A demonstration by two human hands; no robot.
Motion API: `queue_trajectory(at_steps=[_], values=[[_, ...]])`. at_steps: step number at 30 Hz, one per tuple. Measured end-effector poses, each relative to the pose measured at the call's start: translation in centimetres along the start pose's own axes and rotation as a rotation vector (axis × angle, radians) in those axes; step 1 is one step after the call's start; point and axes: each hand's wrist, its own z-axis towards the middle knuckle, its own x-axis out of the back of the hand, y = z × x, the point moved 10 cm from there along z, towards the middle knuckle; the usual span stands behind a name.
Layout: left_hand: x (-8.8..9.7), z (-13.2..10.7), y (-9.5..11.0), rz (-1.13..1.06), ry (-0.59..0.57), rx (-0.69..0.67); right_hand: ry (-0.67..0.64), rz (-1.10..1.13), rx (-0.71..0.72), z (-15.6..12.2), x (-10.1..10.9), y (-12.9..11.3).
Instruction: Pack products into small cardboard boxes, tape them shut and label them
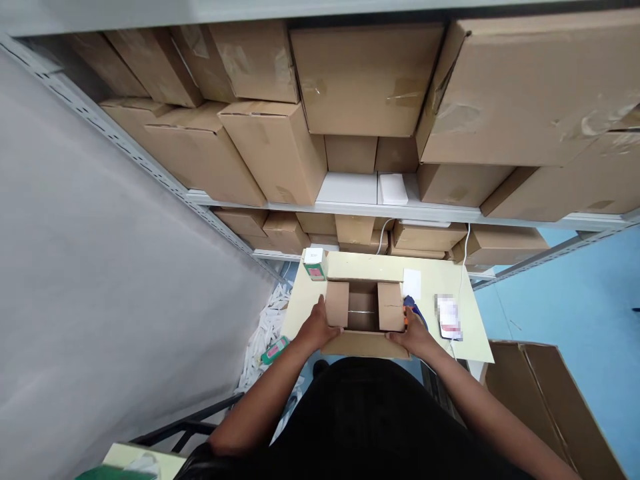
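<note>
An open cardboard box [337, 303] stands on the pale yellow table. Its two side flaps are folded inward over the opening, while the near flap hangs toward my body and the far flap lies back. My left hand [319, 327] grips the box's left side, thumb on the near left corner. On the opposite side, my right hand [414, 335] holds the near right corner with its thumb on top. Right beside that hand lies a blue and orange tool [414, 308], partly hidden by the box and fingers. Through the gap between the flaps, the inside shows brown cardboard and a pale line.
On the table [373, 261] are a green and white small box [315, 264], a white paper [413, 285] and a phone-like item [449, 317]. Shelves full of cartons [367, 80] rise behind it. A large carton [550, 400] stands at right; paper strips [265, 320] litter the left floor.
</note>
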Motion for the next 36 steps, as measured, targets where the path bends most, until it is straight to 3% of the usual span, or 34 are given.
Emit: queue_trajectory(at_steps=[2,5,11,14,19,23,27,29,32,36], values=[[-0.3,0.0,0.6,0.220,0.045,0.054,0.074,-0.200,0.013,0.1,0.5,-1.4],[-2.0,0.5,2.2,0.445,-0.013,0.100,0.049,-0.433,-0.011,0.3,-0.4,-3.5],[-3.4,1.6,3.6,0.644,0.009,0.238,0.094,-0.674,-0.049,0.9,-1.2,-6.5],[-2.8,1.4,3.0,0.488,0.051,0.172,0.111,-0.647,-0.066,0.9,-0.9,-5.8],[0.0,-0.4,0.1,-0.137,0.178,-0.070,0.308,-0.350,0.069,-1.1,1.5,-2.9],[-0.1,-0.6,-4.2,-0.552,0.157,-0.012,0.550,-0.097,0.070,-3.4,3.4,-0.2],[-0.8,-0.1,-5.1,-0.594,0.161,0.022,0.646,-0.146,-0.023,-4.2,3.9,0.3],[-0.8,-0.2,-4.1,-0.505,0.178,-0.035,0.620,-0.200,-0.021,-3.9,3.7,0.2],[-1.3,-0.7,-2.3,-0.414,0.180,-0.120,0.475,-0.229,-0.041,-2.4,2.8,1.2],[-2.6,-2.0,-1.8,-0.391,0.248,-0.068,0.268,-0.189,-0.084,0.1,1.9,3.8]])
